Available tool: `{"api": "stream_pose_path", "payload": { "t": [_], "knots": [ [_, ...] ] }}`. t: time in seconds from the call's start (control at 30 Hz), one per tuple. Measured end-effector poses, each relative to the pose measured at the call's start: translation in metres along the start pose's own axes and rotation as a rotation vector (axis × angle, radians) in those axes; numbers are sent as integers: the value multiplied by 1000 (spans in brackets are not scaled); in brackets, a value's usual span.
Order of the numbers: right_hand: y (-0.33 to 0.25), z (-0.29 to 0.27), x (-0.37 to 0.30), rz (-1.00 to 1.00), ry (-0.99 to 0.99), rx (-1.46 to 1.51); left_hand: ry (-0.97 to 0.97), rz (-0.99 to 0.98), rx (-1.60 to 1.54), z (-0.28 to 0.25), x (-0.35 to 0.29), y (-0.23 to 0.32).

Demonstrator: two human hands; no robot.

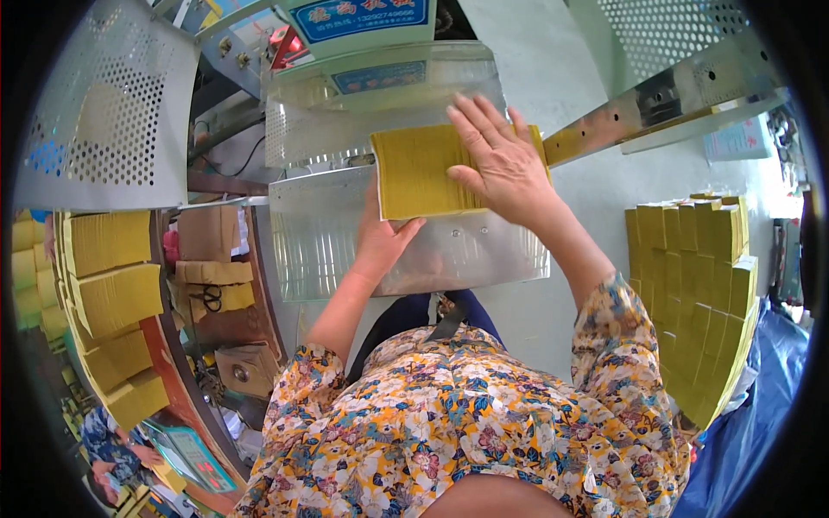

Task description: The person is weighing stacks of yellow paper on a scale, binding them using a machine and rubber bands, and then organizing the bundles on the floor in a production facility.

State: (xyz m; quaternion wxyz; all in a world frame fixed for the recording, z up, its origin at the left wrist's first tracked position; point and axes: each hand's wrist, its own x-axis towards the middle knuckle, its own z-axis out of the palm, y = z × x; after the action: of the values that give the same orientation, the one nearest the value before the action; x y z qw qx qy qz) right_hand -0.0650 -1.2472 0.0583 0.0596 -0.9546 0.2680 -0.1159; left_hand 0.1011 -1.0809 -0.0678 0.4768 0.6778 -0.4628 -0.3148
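Note:
A thick stack of yellow paper (414, 173) with a ridged top lies over the metal machine table in front of me. My left hand (382, 239) grips its near left corner, with the thumb along the near edge; the other fingers are mostly hidden behind and under the stack. Flat across the right part of the stack rests my right hand (503, 168), open, its fingers stretched toward the far edge and the thumb pointing left. Whether the pieces are sheets or envelopes I cannot tell.
Behind the stack rises a shiny metal guard (384, 99); a slotted metal bar (665, 99) runs off to the right. More yellow stacks (691, 276) are piled at right and on a left shelf (117, 298), near black scissors (210, 298). Another person's hand (142, 453) shows at lower left.

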Motion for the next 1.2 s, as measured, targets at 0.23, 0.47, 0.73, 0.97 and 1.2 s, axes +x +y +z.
{"api": "stream_pose_path", "payload": {
  "t": [0.23,0.47,0.73,0.97,1.2],
  "knots": [
    [-12,-11,16,-34,-41,24,-53,28,128,-4,11,-6],
    [-2,15,14,12,-164,-9,-76,35,272,-4,6,14],
    [-43,32,51,-115,-168,96,-94,-89,281,1,4,1],
    [-48,33,41,-161,64,173,-89,-18,205,11,5,-2],
    [-14,8,9,-35,138,152,-146,53,189,4,8,-5]
  ]
}}
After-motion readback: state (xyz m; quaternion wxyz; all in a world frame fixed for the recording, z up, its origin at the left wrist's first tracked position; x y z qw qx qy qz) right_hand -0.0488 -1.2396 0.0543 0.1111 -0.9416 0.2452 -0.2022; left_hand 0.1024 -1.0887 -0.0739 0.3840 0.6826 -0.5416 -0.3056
